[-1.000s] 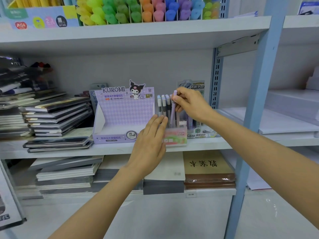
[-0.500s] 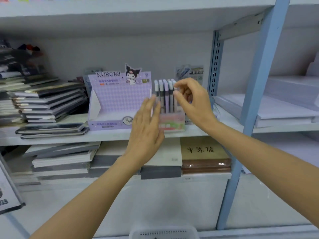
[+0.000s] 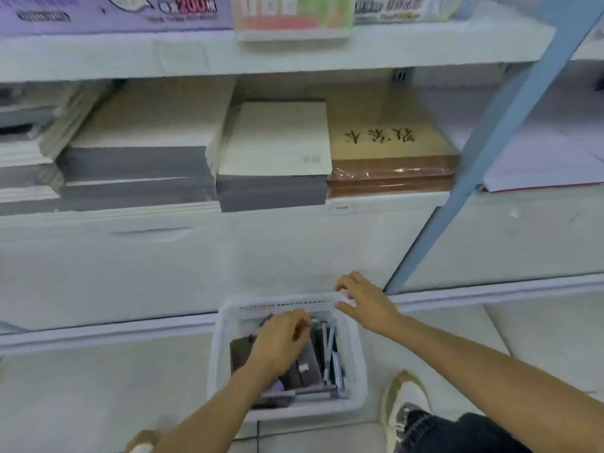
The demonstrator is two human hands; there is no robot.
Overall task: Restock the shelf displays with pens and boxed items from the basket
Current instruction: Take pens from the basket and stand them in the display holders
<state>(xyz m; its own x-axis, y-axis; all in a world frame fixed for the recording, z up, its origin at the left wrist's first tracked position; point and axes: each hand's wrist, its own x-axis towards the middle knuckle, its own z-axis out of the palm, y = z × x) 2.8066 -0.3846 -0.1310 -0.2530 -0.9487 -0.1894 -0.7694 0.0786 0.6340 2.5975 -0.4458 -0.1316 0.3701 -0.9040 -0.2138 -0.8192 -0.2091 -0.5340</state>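
Note:
A white plastic basket (image 3: pixel 218 354) stands on the floor below the shelves. Inside it lie several pens (image 3: pixel 330 351) along the right side and dark boxed items (image 3: pixel 241 351). My left hand (image 3: pixel 281 341) is down inside the basket with its fingers curled among the items; what it holds, if anything, is hidden. My right hand (image 3: pixel 366 302) grips the basket's far right rim between thumb and fingers. At the top edge, the pink-green pen display (image 3: pixel 294 14) and the purple display box (image 3: pixel 114 11) stand on the upper shelf.
Stacks of grey and white notebooks (image 3: pixel 274 142) and a wrapped brown pack (image 3: pixel 389 138) fill the lower shelf. A blue shelf upright (image 3: pixel 490 132) slants down to the right of the basket. My shoe (image 3: pixel 402 400) is just right of the basket.
Both hands left the pen display on the shelf and dropped to the floor basket. The view tilted down; the left hand went into the basket and the right took its rim.

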